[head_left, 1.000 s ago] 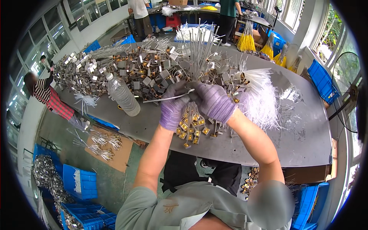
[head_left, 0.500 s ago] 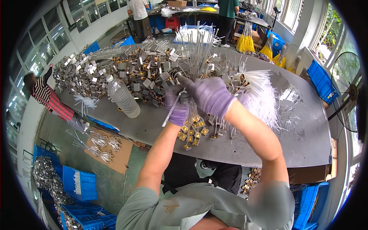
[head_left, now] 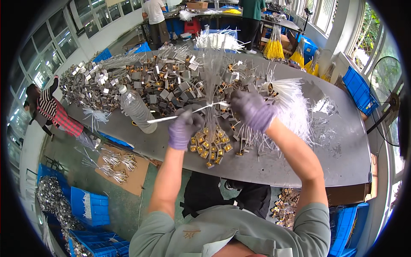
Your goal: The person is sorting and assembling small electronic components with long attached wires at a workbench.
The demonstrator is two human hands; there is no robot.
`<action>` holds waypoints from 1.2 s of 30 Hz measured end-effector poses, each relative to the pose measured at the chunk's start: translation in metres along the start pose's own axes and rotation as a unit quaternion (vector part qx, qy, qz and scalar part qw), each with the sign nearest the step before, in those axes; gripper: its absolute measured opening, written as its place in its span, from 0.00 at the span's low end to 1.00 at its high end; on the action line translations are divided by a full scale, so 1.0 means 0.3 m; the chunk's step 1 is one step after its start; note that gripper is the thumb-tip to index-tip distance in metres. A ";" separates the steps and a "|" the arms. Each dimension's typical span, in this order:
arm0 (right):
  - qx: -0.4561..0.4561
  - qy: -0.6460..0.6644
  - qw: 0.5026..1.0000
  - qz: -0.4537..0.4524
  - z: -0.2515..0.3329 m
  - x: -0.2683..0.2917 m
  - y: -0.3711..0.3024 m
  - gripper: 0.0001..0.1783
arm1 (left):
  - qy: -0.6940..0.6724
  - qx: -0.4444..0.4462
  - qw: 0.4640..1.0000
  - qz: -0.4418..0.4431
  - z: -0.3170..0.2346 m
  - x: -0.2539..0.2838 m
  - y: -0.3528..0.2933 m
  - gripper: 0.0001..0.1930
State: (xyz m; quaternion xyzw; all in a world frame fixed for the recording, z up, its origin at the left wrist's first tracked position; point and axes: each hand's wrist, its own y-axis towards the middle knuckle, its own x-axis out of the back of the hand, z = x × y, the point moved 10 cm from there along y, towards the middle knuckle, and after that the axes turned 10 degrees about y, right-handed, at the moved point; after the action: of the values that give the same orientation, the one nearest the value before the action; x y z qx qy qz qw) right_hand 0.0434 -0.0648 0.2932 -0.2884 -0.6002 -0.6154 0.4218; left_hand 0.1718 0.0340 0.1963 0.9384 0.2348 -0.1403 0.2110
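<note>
A white tie strip [head_left: 200, 109] crosses round a standing bundle of thin wires [head_left: 212, 81], with a knot or crossing at the bundle's front. My left hand [head_left: 182, 128], in a purple-grey glove, is closed on one side of the strip, whose long tail sticks out leftward. My right hand [head_left: 253, 110], gloved alike, is closed at the other end, to the right of the bundle. Below the strip, the bundle's lower end spreads into small block-shaped parts [head_left: 210, 146] with yellow faces, resting on the table. The wires' upper part is blurred.
A large heap of grey block parts with wires [head_left: 162, 83] covers the grey table [head_left: 338, 150]. A clear plastic bottle [head_left: 138, 109] stands left of my left hand. White strips [head_left: 289, 113] lie in a pile on the right. Other people stand farther off.
My hands have moved apart, left hand down and leftward, right hand rightward. The white strip now stretches between them across the wire bundle.
</note>
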 end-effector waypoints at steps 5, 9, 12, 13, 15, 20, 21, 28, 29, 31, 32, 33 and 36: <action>0.152 0.307 0.938 -0.045 0.202 -0.061 -0.032 0.09 | -0.252 0.093 0.921 -0.282 0.113 -0.025 -0.001 0.16; 0.035 0.222 0.974 0.036 0.027 -0.087 0.008 0.09 | 0.047 -0.003 0.999 -0.006 -0.050 -0.098 0.026 0.24; 0.010 0.261 0.964 -0.053 0.051 -0.011 0.009 0.06 | 0.392 -0.182 0.898 -0.076 -0.170 -0.093 -0.006 0.19; 0.105 0.262 0.955 -0.094 0.122 0.036 0.008 0.06 | 0.407 -0.255 0.869 -0.118 -0.203 -0.155 -0.056 0.17; 0.156 0.215 0.963 -0.037 0.278 0.065 0.027 0.10 | 0.436 -0.204 0.872 -0.082 -0.128 -0.127 -0.053 0.08; 0.158 0.082 0.984 0.021 0.300 0.056 0.096 0.20 | 0.474 -0.350 0.808 -0.006 -0.152 -0.203 -0.049 0.11; 0.132 0.053 0.989 0.034 0.275 0.057 0.114 0.22 | 0.551 -0.395 0.734 -0.047 -0.178 -0.227 -0.084 0.10; 0.012 0.077 0.994 0.076 0.173 -0.031 0.078 0.13 | 0.207 -0.125 0.966 -0.096 -0.061 -0.040 -0.030 0.10; -0.049 0.109 0.990 0.071 0.134 -0.050 0.058 0.13 | 0.162 -0.115 0.975 -0.100 -0.065 -0.038 -0.025 0.11; -0.111 0.168 0.973 0.110 0.091 -0.095 0.025 0.14 | 0.190 -0.147 0.965 -0.109 -0.108 -0.070 -0.015 0.10; -0.176 0.224 0.947 0.145 0.053 -0.130 -0.005 0.14 | 0.218 -0.178 0.953 -0.113 -0.142 -0.091 -0.009 0.10; -0.162 0.181 0.943 0.228 0.047 -0.164 -0.020 0.18 | 0.247 -0.213 0.939 -0.113 -0.139 -0.075 0.004 0.09; -0.129 0.065 0.959 0.243 0.061 -0.129 0.016 0.21 | 0.296 -0.248 0.895 -0.224 -0.129 -0.007 0.008 0.07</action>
State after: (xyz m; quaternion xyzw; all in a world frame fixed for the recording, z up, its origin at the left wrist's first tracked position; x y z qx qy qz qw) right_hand 0.0633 -0.0399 0.2644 -0.4372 -0.3986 -0.5841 0.5557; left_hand 0.1776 0.0493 0.2315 0.7763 0.5178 0.1632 0.3202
